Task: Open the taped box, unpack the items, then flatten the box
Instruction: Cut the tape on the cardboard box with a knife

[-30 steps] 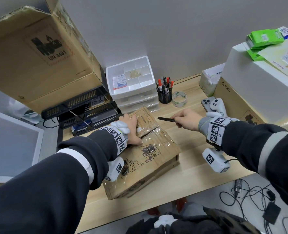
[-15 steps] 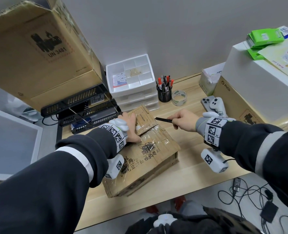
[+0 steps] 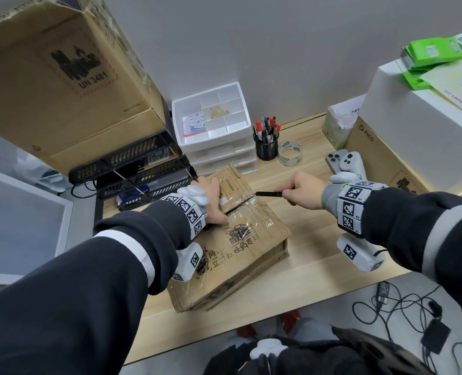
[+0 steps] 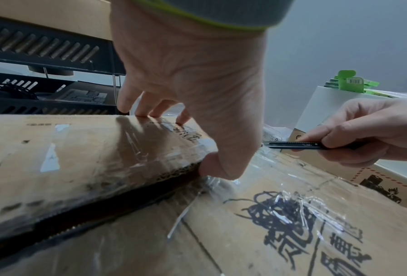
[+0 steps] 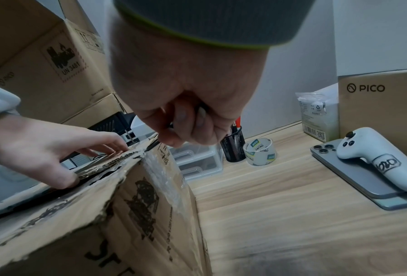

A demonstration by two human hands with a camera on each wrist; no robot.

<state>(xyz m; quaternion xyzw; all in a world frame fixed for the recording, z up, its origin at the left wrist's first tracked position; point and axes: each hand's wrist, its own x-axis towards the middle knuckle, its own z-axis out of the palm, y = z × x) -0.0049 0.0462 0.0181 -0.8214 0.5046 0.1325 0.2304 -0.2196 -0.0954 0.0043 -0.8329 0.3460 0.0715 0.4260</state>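
Right hand (image 3: 301, 191) grips knife (image 3: 268, 194) at box (image 3: 240, 239) seam.
Left hand (image 3: 212, 204) flat, fingers straight on far flap; box contents hidden.

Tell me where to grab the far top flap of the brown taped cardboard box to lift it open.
Grip the far flap of the brown cardboard box at its free edge along the open centre seam, coming from above: there its corrugated edge is exposed beside the left hand.
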